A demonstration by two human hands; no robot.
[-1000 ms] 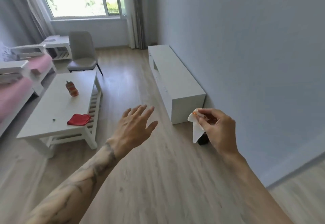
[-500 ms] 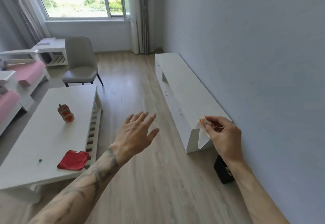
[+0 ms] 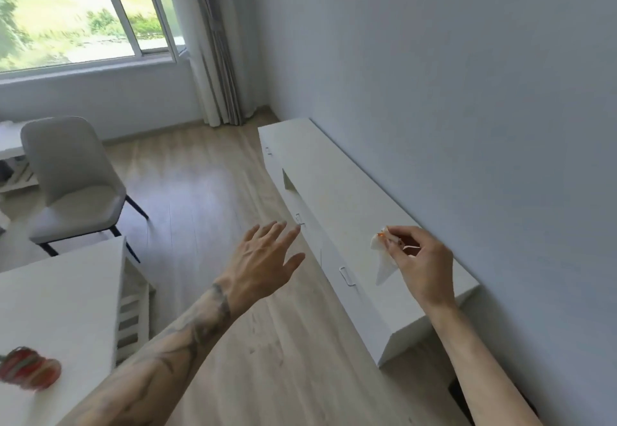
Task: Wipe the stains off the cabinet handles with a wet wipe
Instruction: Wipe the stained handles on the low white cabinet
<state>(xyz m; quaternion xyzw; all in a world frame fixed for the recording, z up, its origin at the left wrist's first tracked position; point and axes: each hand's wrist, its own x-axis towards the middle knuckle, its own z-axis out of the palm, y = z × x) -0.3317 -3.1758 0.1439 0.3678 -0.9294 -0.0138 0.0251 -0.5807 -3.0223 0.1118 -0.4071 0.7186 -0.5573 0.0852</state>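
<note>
right hand (image 3: 422, 267) pinches wet wipe (image 3: 384, 260), seemingly above cabinet (image 3: 337, 185).

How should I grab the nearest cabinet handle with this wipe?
Pinch the bar of the nearest handle through the wet wipe, coming down from above the cabinet front. It juts out as a slim loop, so a pinch likely fits around it.

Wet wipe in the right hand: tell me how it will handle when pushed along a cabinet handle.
Likely floppy: the wet wipe droops in a limp point below the right hand's pinch. Probably very light, since fingers alone carry it. It should fold round the thin handle rather than slide stiffly.
</note>
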